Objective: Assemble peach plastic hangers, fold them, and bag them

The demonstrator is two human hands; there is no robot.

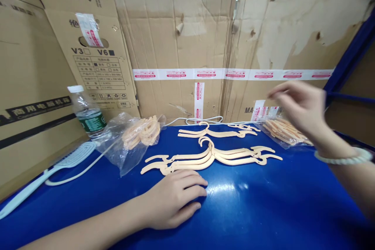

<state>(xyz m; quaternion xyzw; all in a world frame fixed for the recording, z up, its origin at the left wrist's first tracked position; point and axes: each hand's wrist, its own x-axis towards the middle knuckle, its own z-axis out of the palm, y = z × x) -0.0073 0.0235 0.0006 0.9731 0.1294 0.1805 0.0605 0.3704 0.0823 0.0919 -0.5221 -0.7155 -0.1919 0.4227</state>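
Note:
My left hand (178,199) lies palm down on the blue tabletop, fingers spread a little and holding nothing. Just beyond its fingers, two cream plastic hangers (213,158) lie nearly overlapping, with their hooks pointing away from me. Behind them are further hanger parts: a hook with two arms (202,133) and small loose end pieces (244,127). My right hand (304,103) is raised above the right side of the table, fingers bent and blurred by motion. Below and behind it lies a clear bag of long cream hanger arms (283,129), partly hidden by the hand.
A clear bag of cream hooks (142,132) lies at the back left. Near it stand a water bottle (89,115) and a pale hairbrush (67,162). A white cable (193,119) runs along the back. Cardboard walls (181,47) enclose the far and left sides.

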